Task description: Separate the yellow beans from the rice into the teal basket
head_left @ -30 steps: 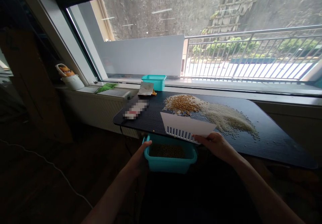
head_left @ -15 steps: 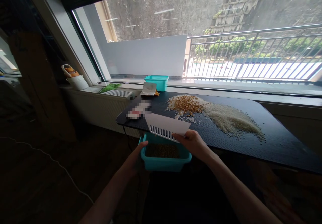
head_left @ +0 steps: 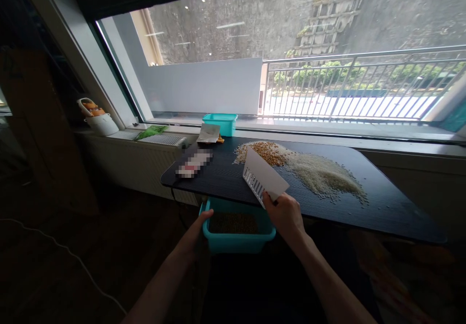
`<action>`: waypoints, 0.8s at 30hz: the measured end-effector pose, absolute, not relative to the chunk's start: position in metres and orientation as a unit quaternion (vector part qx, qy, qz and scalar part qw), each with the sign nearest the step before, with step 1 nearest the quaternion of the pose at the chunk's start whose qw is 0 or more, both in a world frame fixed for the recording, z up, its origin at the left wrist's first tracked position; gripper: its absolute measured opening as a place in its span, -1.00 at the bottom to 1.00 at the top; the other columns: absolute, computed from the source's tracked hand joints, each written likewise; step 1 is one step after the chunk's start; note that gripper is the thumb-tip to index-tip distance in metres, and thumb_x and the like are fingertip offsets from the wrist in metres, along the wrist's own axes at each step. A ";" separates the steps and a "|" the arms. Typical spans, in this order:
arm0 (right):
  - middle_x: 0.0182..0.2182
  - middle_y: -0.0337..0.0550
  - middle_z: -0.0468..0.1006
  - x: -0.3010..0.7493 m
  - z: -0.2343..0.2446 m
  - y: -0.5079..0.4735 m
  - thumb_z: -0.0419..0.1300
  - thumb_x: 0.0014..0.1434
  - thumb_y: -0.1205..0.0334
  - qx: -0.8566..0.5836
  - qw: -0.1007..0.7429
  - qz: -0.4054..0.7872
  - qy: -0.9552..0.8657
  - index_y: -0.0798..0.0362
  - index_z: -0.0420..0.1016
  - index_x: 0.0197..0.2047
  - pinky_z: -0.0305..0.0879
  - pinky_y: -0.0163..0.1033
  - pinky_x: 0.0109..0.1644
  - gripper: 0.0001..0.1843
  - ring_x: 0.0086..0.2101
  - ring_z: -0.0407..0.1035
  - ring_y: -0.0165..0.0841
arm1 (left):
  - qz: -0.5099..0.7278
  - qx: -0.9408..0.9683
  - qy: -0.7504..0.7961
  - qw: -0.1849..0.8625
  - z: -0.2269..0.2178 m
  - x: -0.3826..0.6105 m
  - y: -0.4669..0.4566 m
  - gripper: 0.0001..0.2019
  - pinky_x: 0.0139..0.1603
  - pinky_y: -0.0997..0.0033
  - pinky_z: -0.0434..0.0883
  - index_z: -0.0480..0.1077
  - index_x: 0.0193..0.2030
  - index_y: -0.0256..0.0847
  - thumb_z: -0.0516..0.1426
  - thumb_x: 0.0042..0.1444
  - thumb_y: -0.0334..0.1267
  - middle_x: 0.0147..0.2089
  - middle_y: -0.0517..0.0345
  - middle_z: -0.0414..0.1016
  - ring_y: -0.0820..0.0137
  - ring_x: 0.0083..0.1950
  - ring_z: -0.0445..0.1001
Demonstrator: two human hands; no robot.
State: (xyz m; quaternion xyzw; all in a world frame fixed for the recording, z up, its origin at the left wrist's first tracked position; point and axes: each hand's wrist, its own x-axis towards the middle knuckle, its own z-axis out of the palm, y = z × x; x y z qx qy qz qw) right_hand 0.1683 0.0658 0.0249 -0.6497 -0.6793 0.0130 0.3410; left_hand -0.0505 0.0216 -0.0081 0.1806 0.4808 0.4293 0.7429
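My right hand [head_left: 287, 213] pinches a white slotted plate [head_left: 268, 172], its row of slots along the lower left edge. The plate is tilted over the front part of the dark table [head_left: 225, 183], near the grain. Below the table's front edge, my left hand [head_left: 200, 222] grips the left rim of a teal bin [head_left: 240, 244], thumb over the edge. A layer of brownish grains [head_left: 233, 223] covers the bin's bottom. On the table, orange-yellow kernels [head_left: 272, 158] lie partly behind the plate, on a spread of white rice-like grains [head_left: 324, 174].
Another teal bin [head_left: 228, 126] stands at the back left beside a paper packet [head_left: 208, 133]. A blurred flat item [head_left: 194, 163] lies at the table's left. Left of the table is a radiator [head_left: 127, 163], with a white pot [head_left: 102, 124] and green cloth [head_left: 152, 131] above.
My right hand has swung the slotted plate from above the bin to over the table, turning it more upright. My left hand stays on the bin's rim. The view has shifted slightly.
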 end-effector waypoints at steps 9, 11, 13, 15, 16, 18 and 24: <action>-0.52 -0.01 0.54 0.202 0.023 0.067 -0.03 0.14 0.03 -0.699 0.315 -0.035 -0.641 0.11 0.53 -0.52 0.04 -0.30 -0.46 -0.55 -0.48 0.38 -0.30 | 0.426 0.181 0.452 0.763 -0.013 -0.032 0.029 -0.46 -0.16 0.34 0.39 0.26 0.12 -0.28 0.10 0.02 -0.05 0.01 -0.08 0.42 0.20 -0.02 0.44; -0.52 0.02 0.54 0.210 0.024 0.070 -0.03 0.14 0.03 -0.713 0.307 -0.039 -0.629 0.12 0.53 -0.52 0.05 -0.28 -0.46 -0.55 -0.47 0.39 -0.28 | 0.420 0.176 0.442 0.772 -0.013 -0.027 0.030 -0.47 -0.14 0.33 0.39 0.28 0.11 -0.28 0.11 0.02 -0.05 0.01 -0.07 0.43 0.19 -0.02 0.43; -0.52 0.06 0.54 0.219 0.025 0.074 -0.03 0.14 0.03 -0.731 0.297 -0.040 -0.613 0.15 0.54 -0.49 0.05 -0.27 -0.46 -0.54 -0.46 0.40 -0.25 | 0.417 0.172 0.445 0.774 -0.014 -0.023 0.031 -0.48 -0.13 0.32 0.39 0.29 0.09 -0.27 0.13 0.00 -0.05 0.01 -0.07 0.43 0.19 0.00 0.43; -0.50 0.09 0.55 0.229 0.026 0.078 -0.03 0.14 0.02 -0.748 0.287 -0.039 -0.597 0.17 0.55 -0.45 0.07 -0.26 -0.44 -0.54 -0.44 0.41 -0.21 | 0.419 0.170 0.448 0.771 -0.017 -0.019 0.032 -0.48 -0.12 0.32 0.39 0.30 0.07 -0.28 0.14 -0.01 -0.06 0.01 -0.08 0.43 0.18 0.01 0.42; -0.49 0.11 0.55 0.234 0.027 0.080 -0.03 0.14 0.02 -0.756 0.282 -0.039 -0.590 0.17 0.55 -0.44 0.08 -0.25 -0.43 -0.54 -0.43 0.42 -0.20 | 0.423 0.171 0.448 0.769 -0.018 -0.017 0.032 -0.49 -0.12 0.32 0.39 0.31 0.07 -0.28 0.14 -0.01 -0.06 0.00 -0.08 0.43 0.18 0.02 0.41; -0.46 0.12 0.56 0.245 0.028 0.083 -0.04 0.14 0.02 -0.769 0.273 -0.042 -0.577 0.18 0.56 -0.41 0.10 -0.24 -0.41 -0.54 -0.40 0.43 -0.17 | 0.427 0.171 0.440 0.771 -0.020 -0.013 0.033 -0.50 -0.11 0.32 0.39 0.31 0.06 -0.29 0.14 -0.01 -0.07 0.00 -0.09 0.43 0.18 0.02 0.41; -0.44 0.17 0.56 0.283 0.035 0.097 -0.05 0.14 0.02 -0.793 0.259 -0.048 -0.550 0.23 0.56 -0.38 0.12 -0.23 -0.39 -0.51 -0.36 0.43 -0.14 | 0.431 0.175 0.420 0.779 -0.025 -0.006 0.034 -0.52 -0.13 0.33 0.41 0.32 0.05 -0.27 0.15 -0.01 -0.09 -0.03 -0.07 0.45 0.20 -0.05 0.46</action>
